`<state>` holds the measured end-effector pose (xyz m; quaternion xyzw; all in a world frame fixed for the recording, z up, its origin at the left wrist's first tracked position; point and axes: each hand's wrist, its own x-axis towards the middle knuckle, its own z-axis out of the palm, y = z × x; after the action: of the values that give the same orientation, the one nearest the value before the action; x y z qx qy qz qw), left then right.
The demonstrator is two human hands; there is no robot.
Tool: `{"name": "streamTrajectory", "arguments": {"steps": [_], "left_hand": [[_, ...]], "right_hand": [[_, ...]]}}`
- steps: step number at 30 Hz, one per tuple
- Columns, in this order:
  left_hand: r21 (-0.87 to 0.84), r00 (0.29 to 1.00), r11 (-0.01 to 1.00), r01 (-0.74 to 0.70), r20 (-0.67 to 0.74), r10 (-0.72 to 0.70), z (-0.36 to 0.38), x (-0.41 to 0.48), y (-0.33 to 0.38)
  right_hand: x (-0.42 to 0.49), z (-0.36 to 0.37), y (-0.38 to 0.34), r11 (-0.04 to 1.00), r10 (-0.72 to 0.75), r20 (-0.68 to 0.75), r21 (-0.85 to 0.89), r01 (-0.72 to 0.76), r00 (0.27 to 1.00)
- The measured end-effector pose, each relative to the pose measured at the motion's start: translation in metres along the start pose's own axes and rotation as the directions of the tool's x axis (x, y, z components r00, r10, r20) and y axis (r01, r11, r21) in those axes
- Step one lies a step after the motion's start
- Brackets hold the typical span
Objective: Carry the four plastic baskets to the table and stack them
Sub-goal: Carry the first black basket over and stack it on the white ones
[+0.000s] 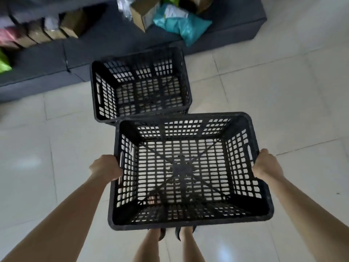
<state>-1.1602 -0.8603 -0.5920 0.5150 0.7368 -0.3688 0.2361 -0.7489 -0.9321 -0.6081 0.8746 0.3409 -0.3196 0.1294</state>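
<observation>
Between the 2 hands, a black slatted held basket [188, 171] hangs above the pale tiled floor [283, 91], nothing inside it, the tiles and the person's feet showing through its open lattice bottom. The left hand [105, 168] is closed over the left rim near the handle slot, fingers curled under the edge and out of sight; the right hand [267, 165] is clamped the same way over the right rim. Just beyond the fingertips, past the held basket's far rim, a second basket [139, 86] of the same kind sits lower down, also with nothing in it; more lattice shows beneath its near edge, though whether that is another basket under it I cannot tell. Farther still from the hands runs a low dark grey platform [113, 46] carrying blurred cardboard boxes [143, 14], a teal bag [181, 25] and a row of small packages [47, 29] off to the left.
</observation>
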Motion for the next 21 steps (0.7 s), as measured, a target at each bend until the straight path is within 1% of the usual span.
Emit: {"name": "streamTrajectory", "arguments": {"steps": [3, 6, 10, 15, 21], "left_hand": [[0.041, 0.999, 0.999, -0.008, -0.033, 0.009, -0.050, -0.063, 0.022], [0.055, 0.999, 0.998, -0.042, -0.029, 0.044, -0.104, -0.113, 0.052], [0.078, 0.995, 0.993, -0.086, -0.044, 0.090, -0.169, -0.164, 0.105], [0.074, 0.982, 0.984, -0.163, -0.086, 0.169, -0.240, -0.201, 0.189], [0.068, 0.934, 0.948, -0.311, -0.160, 0.318, -0.322, -0.230, 0.296]], "right_hand": [[-0.017, -0.069, 0.031, 1.000, 0.011, -0.024, 0.015, -0.010, 1.000], [-0.027, -0.141, 0.060, 1.000, 0.021, -0.041, 0.017, -0.020, 0.999], [-0.030, -0.227, 0.093, 0.999, 0.022, -0.116, 0.051, -0.016, 0.993], [-0.001, -0.322, 0.129, 0.998, 0.036, -0.189, 0.060, -0.025, 0.981], [0.062, -0.427, 0.170, 0.994, 0.071, -0.219, 0.099, -0.051, 0.973]]}}
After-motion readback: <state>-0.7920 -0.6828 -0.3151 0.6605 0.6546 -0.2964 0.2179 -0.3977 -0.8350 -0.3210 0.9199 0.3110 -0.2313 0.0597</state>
